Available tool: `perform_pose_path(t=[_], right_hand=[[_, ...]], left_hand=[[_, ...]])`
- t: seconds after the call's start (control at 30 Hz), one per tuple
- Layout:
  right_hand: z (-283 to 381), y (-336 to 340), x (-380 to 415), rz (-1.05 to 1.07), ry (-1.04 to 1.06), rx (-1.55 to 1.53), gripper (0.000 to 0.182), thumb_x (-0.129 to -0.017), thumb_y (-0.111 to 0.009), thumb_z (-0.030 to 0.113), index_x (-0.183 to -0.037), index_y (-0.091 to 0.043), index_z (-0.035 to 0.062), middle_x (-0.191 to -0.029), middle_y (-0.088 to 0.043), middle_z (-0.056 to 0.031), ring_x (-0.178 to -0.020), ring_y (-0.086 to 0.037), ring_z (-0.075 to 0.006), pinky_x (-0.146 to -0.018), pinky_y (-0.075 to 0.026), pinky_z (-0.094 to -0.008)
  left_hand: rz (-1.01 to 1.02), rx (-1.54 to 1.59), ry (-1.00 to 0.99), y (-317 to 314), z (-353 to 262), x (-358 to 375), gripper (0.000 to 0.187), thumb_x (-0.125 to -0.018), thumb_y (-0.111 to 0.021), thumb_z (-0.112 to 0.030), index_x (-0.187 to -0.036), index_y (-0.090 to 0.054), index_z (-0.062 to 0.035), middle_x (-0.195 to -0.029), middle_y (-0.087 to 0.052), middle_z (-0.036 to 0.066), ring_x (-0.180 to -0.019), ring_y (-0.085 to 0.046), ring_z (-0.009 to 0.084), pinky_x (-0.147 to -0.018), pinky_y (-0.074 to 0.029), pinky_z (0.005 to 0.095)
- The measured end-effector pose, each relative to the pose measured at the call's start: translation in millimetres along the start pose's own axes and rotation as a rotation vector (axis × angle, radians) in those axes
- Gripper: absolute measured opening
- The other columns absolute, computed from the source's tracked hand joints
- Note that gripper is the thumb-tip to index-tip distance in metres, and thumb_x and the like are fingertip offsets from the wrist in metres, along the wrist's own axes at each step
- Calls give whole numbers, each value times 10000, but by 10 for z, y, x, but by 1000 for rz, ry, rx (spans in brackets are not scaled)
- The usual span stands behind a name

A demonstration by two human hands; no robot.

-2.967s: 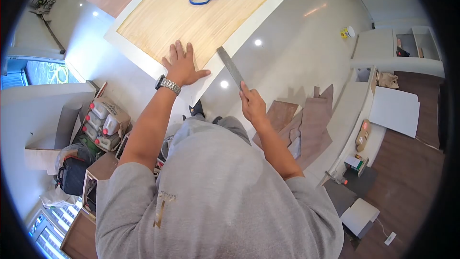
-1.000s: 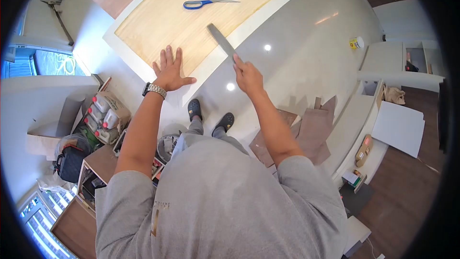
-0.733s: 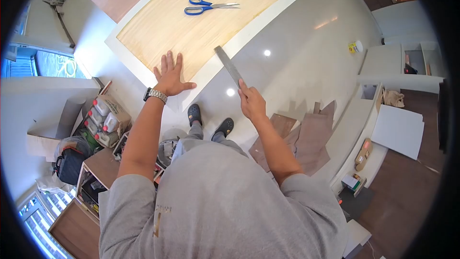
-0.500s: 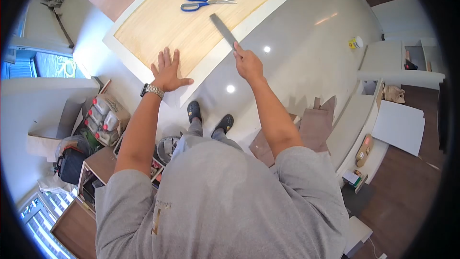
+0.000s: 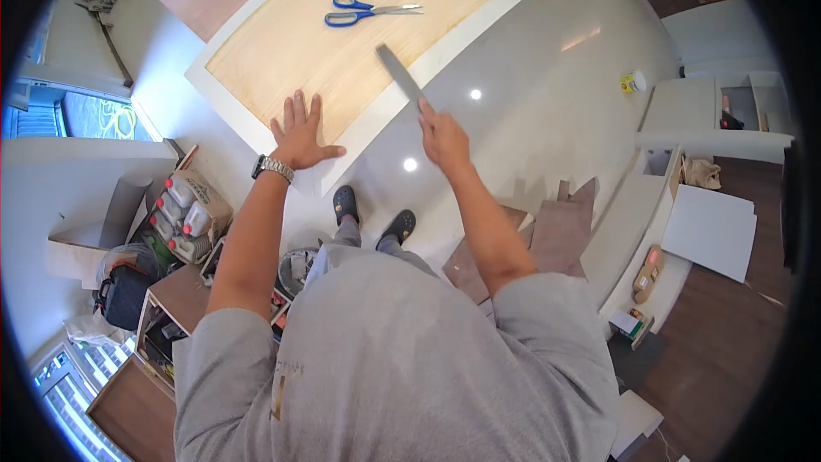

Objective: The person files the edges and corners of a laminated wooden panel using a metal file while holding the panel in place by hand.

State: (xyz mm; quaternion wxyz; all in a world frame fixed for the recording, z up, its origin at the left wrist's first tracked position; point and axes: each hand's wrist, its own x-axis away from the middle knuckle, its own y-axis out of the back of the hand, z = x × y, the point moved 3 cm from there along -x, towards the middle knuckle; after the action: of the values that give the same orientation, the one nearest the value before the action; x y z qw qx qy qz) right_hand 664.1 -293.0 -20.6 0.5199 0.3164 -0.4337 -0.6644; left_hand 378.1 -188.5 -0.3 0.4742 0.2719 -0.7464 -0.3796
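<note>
In the head view, my right hand (image 5: 445, 139) is closed round one end of a long, flat grey file (image 5: 398, 74). The file slants across the white border of a large panel (image 5: 282, 43) with a pale wood-coloured middle, near its right edge. My left hand (image 5: 301, 137) lies flat on the panel's near corner, fingers spread, with a metal-banded watch on the wrist. Blue-handled scissors (image 5: 363, 10) rest on the panel beyond the file, their blades slightly apart.
My dark clogs (image 5: 345, 203) stand on the glossy floor just below the panel. Brown board offcuts (image 5: 560, 227) lie to my right. Plastic jugs (image 5: 184, 205) and a wooden cabinet (image 5: 184, 295) are on my left. A white tub (image 5: 633, 82) sits farther off at right.
My right hand and the file have shifted a little toward me along the panel's edge. My left hand stays flat in the same place.
</note>
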Motion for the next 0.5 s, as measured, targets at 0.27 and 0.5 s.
perform_pose_path(t=[0.27, 0.5], right_hand=[[18, -32, -92, 37, -46, -8, 414, -1025, -524, 351, -1438, -527, 345, -899, -621, -167, -858, -641, -377, -741, -526, -499], [-26, 7, 563, 122, -79, -67, 405, -1032, -499, 368, -1433, -539, 326, -903, -620, -181, -861, -636, -396, -753, -518, -506]], left_hand=[[15, -21, 6, -33, 1, 8, 1362, -664, -745, -762, -1635, 4, -169, -1668, 133, 242, -1545, 140, 405, -1151, 20, 706], [23, -14, 1, 45, -29, 32, 1360, -677, -742, -757, -1633, 28, -170, -1667, 149, 237, -1542, 145, 413, -1152, 20, 704]])
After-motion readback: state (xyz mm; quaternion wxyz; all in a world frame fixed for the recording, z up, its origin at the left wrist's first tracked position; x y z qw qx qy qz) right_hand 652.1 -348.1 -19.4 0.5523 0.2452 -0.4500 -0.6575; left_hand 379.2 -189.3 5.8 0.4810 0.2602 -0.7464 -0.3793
